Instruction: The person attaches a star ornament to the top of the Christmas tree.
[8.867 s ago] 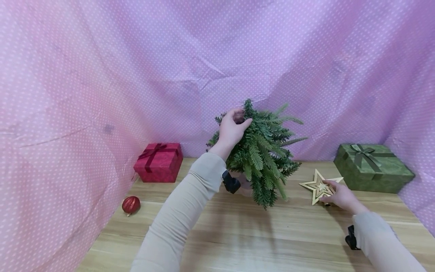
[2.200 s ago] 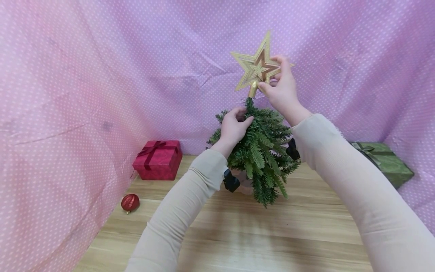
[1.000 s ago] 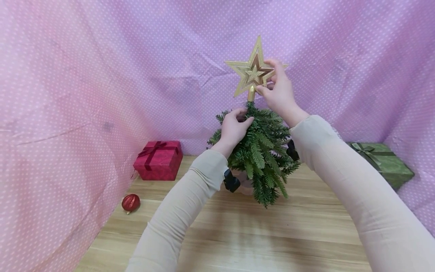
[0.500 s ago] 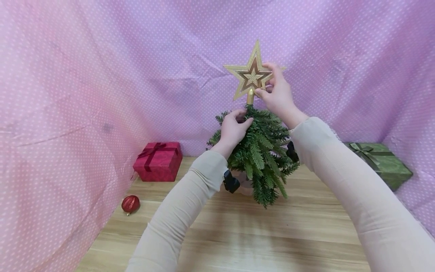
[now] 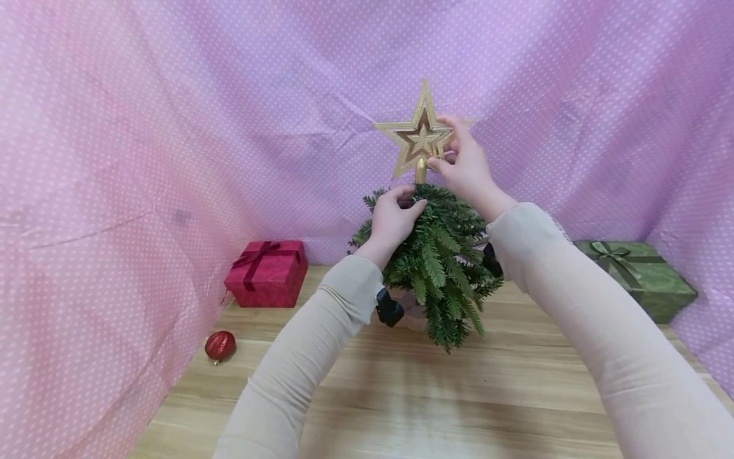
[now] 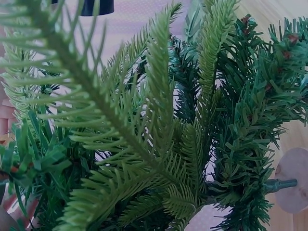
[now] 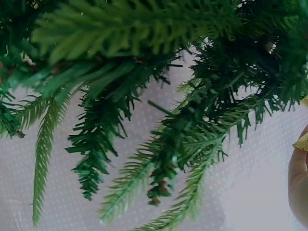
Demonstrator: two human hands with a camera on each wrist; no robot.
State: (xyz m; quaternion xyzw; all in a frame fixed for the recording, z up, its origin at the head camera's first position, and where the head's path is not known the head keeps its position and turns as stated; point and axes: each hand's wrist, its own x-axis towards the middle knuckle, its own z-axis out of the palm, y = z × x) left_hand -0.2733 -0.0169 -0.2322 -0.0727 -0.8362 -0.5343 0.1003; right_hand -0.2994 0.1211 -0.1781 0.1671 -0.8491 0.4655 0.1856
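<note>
A small artificial Christmas tree (image 5: 436, 261) stands mid-table. My left hand (image 5: 392, 222) holds it just below the tip, fingers behind and thumb in front. With my right hand (image 5: 469, 167) I pinch a gold star tree topper (image 5: 422, 138) by its right side. The star is upright, its gold socket (image 5: 420, 172) over the tree's tip, which it hides. Green branches (image 6: 154, 110) fill the left wrist view, with the tree's round pale base (image 6: 294, 180) at right. In the right wrist view, part of the right hand (image 7: 298, 187) and a gold point show at the edge.
A red gift box (image 5: 268, 274) stands at the back left, with a red bauble (image 5: 220, 346) in front of it on the wooden table (image 5: 401, 395). At the back right is a green gift box (image 5: 648, 274), partly behind my right sleeve. Pink dotted cloth (image 5: 287, 76) hangs behind.
Earlier the star lay on the table under my right hand; it was then lifted over the tree. In the last second it has straightened and sunk lower onto the tip. My left hand stays put.
</note>
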